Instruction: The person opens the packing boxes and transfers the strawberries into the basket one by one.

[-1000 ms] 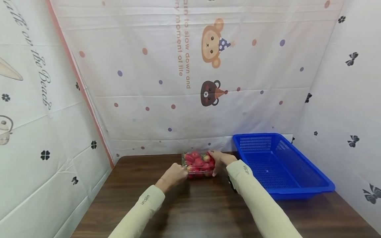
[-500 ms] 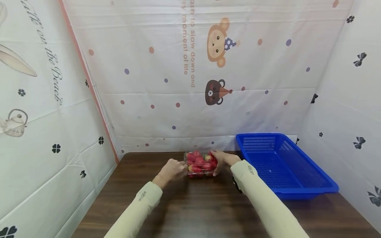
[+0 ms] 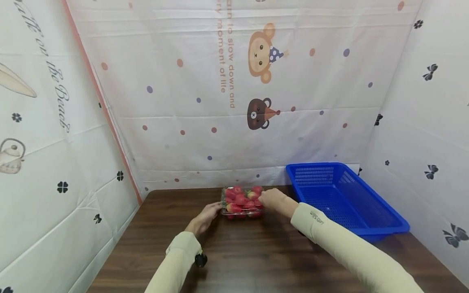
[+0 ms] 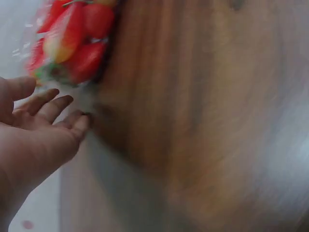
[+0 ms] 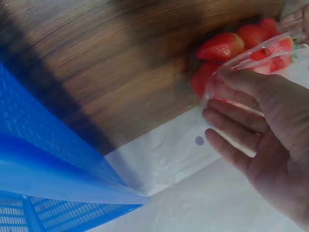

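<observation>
A clear plastic strawberry box [image 3: 242, 214] full of red strawberries [image 3: 241, 199] sits near the back edge of the wooden table. My left hand [image 3: 205, 217] is at its left side, fingertips right by the wall. The left wrist view shows that hand [image 4: 46, 130] with loosely bent fingers, thumb apart, gripping nothing. On the other side my right hand [image 3: 275, 200] is at the box's right end. Up close, the right hand [image 5: 270, 130] pinches the clear rim [image 5: 241, 57] between thumb and index finger, its other fingers extended.
A blue plastic basket [image 3: 381, 235] with perforated walls stands to the right, close to my right forearm. The dark wooden table [image 3: 242, 264] ends at a printed white cloth [image 3: 190, 146] hung behind it. More cloth hangs at both sides.
My left hand has gone from a curled grip at the box's left edge to loosened fingers beside it. My right hand has turned from flat around the right end to pinching the rim.
</observation>
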Motion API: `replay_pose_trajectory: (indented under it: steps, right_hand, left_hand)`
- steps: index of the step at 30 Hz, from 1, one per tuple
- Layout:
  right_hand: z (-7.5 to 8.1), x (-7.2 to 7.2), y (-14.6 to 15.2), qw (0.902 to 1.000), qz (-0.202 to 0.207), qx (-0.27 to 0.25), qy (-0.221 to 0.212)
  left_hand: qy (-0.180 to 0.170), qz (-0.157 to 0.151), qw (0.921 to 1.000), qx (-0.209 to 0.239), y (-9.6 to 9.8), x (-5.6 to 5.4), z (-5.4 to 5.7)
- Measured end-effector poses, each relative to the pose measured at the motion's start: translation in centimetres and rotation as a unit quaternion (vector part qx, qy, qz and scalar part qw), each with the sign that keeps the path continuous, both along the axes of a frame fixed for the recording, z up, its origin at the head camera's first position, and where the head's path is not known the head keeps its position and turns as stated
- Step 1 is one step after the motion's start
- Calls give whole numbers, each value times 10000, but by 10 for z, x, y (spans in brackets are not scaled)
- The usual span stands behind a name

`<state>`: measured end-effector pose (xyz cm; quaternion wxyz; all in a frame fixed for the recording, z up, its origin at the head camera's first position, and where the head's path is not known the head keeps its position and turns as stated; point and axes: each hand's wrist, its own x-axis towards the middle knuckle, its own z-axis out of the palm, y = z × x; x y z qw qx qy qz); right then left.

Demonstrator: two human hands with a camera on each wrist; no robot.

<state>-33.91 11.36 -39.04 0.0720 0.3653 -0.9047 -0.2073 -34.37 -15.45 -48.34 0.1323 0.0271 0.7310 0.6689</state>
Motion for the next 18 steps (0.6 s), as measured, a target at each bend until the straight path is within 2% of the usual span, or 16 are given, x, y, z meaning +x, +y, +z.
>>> replay_pose_trajectory:
  steps: [4, 8, 10, 14, 18]
  right_hand:
    - [-6, -4, 1, 9981, 533, -110, 290]
    - [-9, -10, 4, 9919, 1077, -49, 669]
    - [-10, -12, 6, 9893, 1256, 34, 742]
    - [-12, -13, 6, 9867, 1431, 205, 745]
    - [-13, -12, 6, 9877, 1340, 221, 771]
  left_hand:
    - [-23, 53, 9995, 319, 2, -3, -12]
    - [-132, -140, 9986, 489, 2, -1, -12]
    - [-169, -265, 9986, 418, 1, 1, -9]
    - [-208, -309, 9985, 389, 0, 1, -4]
    - [-288, -243, 9987, 339, 1, -3, -5]
